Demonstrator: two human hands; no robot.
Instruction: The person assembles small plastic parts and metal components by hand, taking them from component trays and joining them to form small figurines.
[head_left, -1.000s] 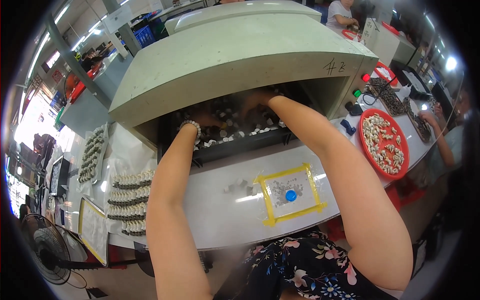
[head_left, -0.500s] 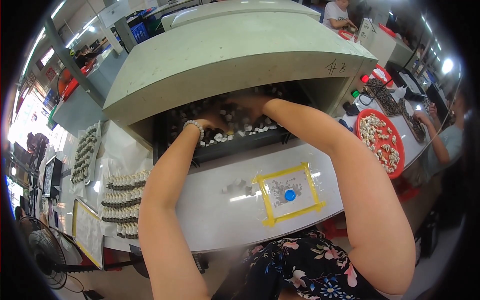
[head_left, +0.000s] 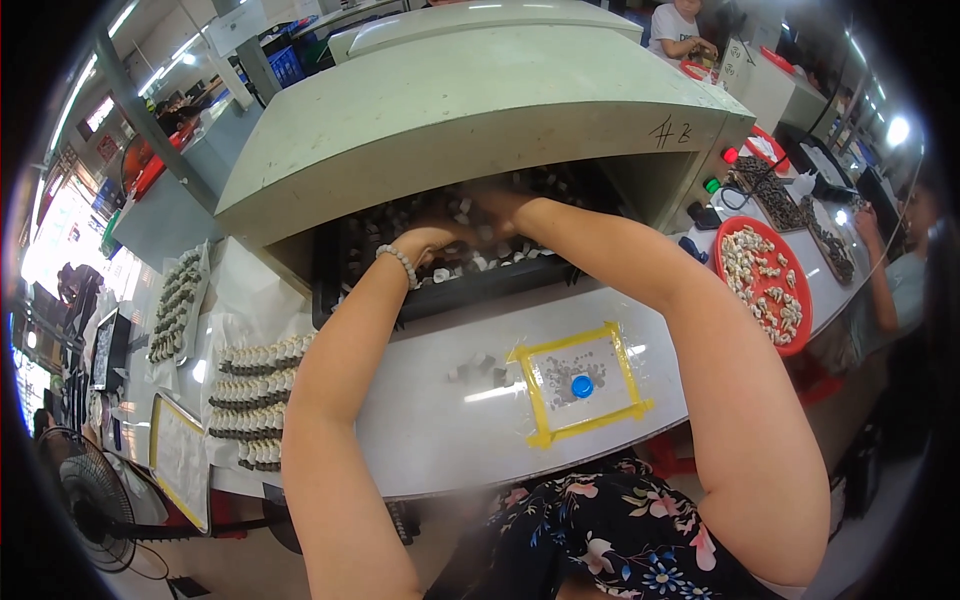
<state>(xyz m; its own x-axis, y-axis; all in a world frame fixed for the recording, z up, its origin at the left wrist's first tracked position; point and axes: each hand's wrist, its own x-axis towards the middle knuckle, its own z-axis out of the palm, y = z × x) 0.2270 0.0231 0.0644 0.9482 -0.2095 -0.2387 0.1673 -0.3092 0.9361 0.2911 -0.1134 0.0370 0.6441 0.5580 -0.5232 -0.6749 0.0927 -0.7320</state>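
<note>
Both my arms reach into the low opening of a pale green metal cabinet (head_left: 440, 110). Inside lies a black tray (head_left: 490, 288) strewn with many small white and dark pieces (head_left: 482, 265). My left hand (head_left: 432, 238), with a beaded bracelet at the wrist, is down among the pieces near the tray's front. Slightly farther in and to the right, my right hand (head_left: 503, 207) is also among them. Shadow and motion blur hide the fingers of both hands, and what they touch or hold cannot be made out.
On the white table (head_left: 420, 440), yellow tape frames a square with a blue cap (head_left: 582, 386). Rows of small white-and-dark pieces (head_left: 262, 385) lie at left. A red tray of pale pieces (head_left: 768, 300) stands right, beside a person (head_left: 900, 270). A fan (head_left: 88, 490) is lower left.
My left hand has moved slightly to the right, closer to my right hand. Both hands still move among the pieces in the tray.
</note>
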